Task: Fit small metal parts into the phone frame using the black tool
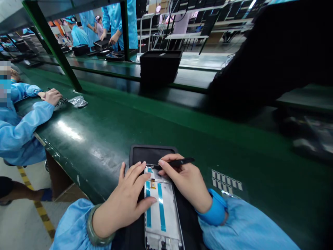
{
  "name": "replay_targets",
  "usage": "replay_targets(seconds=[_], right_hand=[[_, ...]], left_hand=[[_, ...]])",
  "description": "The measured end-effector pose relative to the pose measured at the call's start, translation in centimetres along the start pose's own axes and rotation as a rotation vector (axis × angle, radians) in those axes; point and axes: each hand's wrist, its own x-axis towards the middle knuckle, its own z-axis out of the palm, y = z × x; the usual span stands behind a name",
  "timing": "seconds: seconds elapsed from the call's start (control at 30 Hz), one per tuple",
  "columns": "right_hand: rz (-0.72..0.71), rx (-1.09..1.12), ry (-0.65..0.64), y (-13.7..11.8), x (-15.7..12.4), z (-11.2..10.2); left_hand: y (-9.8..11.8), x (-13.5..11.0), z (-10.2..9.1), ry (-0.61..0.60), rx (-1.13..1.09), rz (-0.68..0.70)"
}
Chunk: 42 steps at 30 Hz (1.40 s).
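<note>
Landmark: black tray (137,152) on green bench. Far left of it, co-worker's hand (53,96) by a plastic bag (78,101). In the tray, phone frame (161,208); left hand (125,201) spread flat on its left edge. Right hand (186,182) pinches black tweezers (179,161) at frame's top. Right of tray, sticker sheet (226,181). Behind, black bin (160,67), contents hidden.

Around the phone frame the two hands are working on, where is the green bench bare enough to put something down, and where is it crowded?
Bare green bench runs between the black mat and the co-worker's plastic bag, and again beyond the mat toward the black box. Right of the right hand, the small label strips take the near patch. The mat is crowded: left hand, phone frame, black stylus.
</note>
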Motion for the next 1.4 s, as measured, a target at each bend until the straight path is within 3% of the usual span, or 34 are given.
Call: replay_targets(seconds=[0.33, 0.57, 0.73, 0.9, 1.1, 1.4], right_hand=[[-0.061, -0.070, -0.030, 0.2, -0.1, -0.1], [-0.233, -0.237, 0.023, 0.2, -0.5, -0.1], [-0.176, -0.067, 0.141, 0.2, 0.2, -0.3], [-0.099, 0.174, 0.018, 0.0, 1.4, 0.2], [-0.129, -0.076, -0.038, 0.0, 1.3, 0.4], [-0.188, -0.190, -0.035, -0.3, 1.1, 0.5]], left_hand=[[1.8, 1.3, 0.1, 0.066, 0.237, -0.045], [2.4, 1.5, 1.1, 0.134, 0.352, -0.069], [2.4, 1.5, 1.3, 0.146, 0.366, -0.078], [2.1, 1.3, 1.6, 0.148, 0.361, -0.025], [2.1, 1.2, 1.6, 0.149, 0.363, -0.043], [2.2, 1.3, 1.5, 0.120, 0.386, -0.065]])
